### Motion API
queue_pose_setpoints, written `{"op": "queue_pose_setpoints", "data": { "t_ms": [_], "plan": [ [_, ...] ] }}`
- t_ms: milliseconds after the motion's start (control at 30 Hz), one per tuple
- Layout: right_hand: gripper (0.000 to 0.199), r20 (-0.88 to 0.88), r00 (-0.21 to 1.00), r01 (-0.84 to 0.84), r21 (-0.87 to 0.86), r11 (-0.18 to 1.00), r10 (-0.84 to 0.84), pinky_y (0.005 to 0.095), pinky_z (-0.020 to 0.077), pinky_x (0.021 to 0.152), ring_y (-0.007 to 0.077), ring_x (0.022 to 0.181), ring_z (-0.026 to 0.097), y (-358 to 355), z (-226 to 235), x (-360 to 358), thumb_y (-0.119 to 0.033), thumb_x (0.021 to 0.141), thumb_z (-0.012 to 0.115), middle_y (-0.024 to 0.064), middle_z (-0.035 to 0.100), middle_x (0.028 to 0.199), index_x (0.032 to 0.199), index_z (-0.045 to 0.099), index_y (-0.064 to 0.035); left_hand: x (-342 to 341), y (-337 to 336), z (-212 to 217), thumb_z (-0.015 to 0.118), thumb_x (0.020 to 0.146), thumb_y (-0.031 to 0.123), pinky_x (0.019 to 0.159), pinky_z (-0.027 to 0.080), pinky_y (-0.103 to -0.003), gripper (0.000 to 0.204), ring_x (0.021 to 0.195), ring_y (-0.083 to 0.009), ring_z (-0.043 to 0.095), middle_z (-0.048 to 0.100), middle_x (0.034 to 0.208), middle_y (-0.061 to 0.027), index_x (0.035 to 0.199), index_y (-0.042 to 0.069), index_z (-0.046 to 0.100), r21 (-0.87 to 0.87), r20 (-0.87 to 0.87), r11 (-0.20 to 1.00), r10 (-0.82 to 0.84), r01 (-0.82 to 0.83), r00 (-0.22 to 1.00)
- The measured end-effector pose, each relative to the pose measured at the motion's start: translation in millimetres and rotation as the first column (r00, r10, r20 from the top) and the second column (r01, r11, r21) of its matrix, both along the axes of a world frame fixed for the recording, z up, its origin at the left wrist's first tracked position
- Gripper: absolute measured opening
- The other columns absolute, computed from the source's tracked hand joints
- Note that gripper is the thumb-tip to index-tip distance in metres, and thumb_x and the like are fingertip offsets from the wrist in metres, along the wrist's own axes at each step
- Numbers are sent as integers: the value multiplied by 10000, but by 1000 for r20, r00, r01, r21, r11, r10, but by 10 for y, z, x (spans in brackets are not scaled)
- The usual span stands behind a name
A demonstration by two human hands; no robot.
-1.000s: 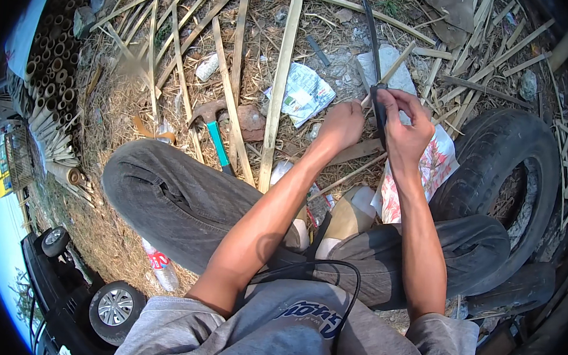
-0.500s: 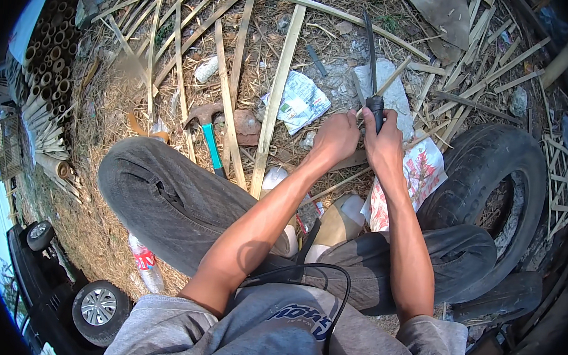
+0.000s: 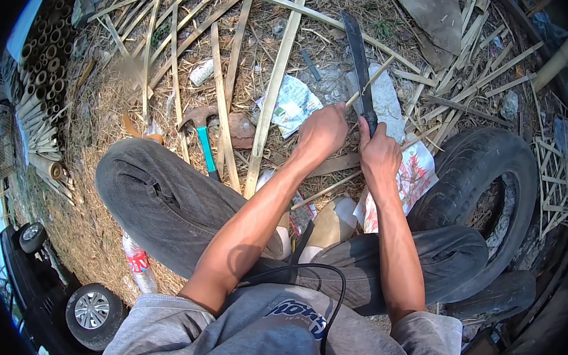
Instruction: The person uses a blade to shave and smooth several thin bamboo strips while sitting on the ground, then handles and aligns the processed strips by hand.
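My right hand [image 3: 380, 157] is closed around the dark handle of a machete [image 3: 356, 53], whose long blade points away from me and tilts to the left. My left hand [image 3: 323, 132] pinches a thin bamboo strip [image 3: 379, 72] that slants up to the right and meets the blade, crossing it just above the handle. Both hands are held close together above the ground, beyond my crossed legs. Beneath the blade lies a pale flat stone [image 3: 387, 99]. Left of my left hand is a crumpled printed paper [image 3: 292, 105].
A claw hammer [image 3: 205, 146] with a teal handle lies beside a reddish stone [image 3: 241, 131]. Long bamboo slats [image 3: 278, 77] cross the straw-covered ground. To the right stands a tyre [image 3: 454, 174] near a woven bamboo lattice [image 3: 564, 176]. A plastic bottle [image 3: 138, 263] lies by my left knee.
The machete blade has turned from nearly edge-on to show more of its broad side, and its tip has swung left. The bamboo strip now crosses it. Both hands have shifted slightly.
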State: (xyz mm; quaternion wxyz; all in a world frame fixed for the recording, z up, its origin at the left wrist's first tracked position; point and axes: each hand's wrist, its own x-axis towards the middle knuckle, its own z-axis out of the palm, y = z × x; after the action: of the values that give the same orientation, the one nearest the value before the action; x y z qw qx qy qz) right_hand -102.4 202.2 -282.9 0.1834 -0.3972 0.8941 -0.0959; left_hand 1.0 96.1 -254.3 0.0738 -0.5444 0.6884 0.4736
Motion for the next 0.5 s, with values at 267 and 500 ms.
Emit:
{"op": "queue_pose_setpoints", "data": {
  "t_ms": [267, 500],
  "plan": [
    [754, 217, 940, 283, -71, 956, -262, 562, 487, 801, 546, 862, 632, -116, -104, -559, -569, 1023, 385, 374, 641, 814, 872, 691, 104, 105, -36, 64, 298, 1072, 362, 902, 475, -551, 623, 914, -516, 648, 661, 884, -352, 893, -106, 668, -17, 19, 999, -28, 28, 999],
    [667, 404, 870, 360, -124, 925, -284, 532, 470, 704, 509, 797, 642, -186, 190, -125, -543, 1016, 448, 314, 629, 707, 843, 660, 65, 154, -37, 34, 296, 1070, 352, 879, 478, -564, 617, 911, -508, 652, 665, 886, -346, 902, -104, 676, -101, 62, 995, -13, 19, 998]
  ]
}}
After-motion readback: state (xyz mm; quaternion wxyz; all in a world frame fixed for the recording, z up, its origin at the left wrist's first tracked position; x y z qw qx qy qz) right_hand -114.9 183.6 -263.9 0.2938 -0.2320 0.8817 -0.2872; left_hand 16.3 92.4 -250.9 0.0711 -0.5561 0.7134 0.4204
